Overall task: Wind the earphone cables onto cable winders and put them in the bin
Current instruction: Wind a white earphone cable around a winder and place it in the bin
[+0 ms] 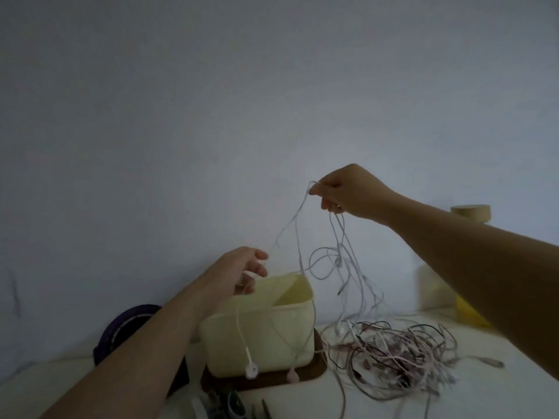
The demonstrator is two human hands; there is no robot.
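A: What sits at the far left?

B: A round, dark purple thing [130, 325] with a ribbed edge, half hidden behind the left forearm. It is too dim to say what it is.

A: And the left hand [242, 269]?

B: Raised above the bin [260, 337], fingers curled in, pinching a thin white earphone cable [302, 225] between thumb and fingertips. Below that hand the cable drops in front of the bin and ends in a glossy white earbud [250, 370]. A second, pinkish earbud [292, 378] hangs just beside it.

A: Describe the bin.

B: Cream, matte, soft-cornered plastic, open at the top. It stands on a dark brown rounded base [317, 367] on the pale counter [514, 388]. Some dark tools [227, 403] lie blurred at the bottom edge.

A: The right hand [344, 192]?

B: Higher, against the plain grey wall [181, 116]. Thumb and forefinger nip the same cable at its top, and the other fingers are closed round several more looping strands.

A: Where do those strands go?

B: Down into a loose pile of cables [393, 355] on the counter, right of the bin: white, pink and black wires, thoroughly tangled.

A: Anything further right?

B: A translucent yellow container [435, 294] behind the right forearm, and above it a tan roll of tape [472, 213].
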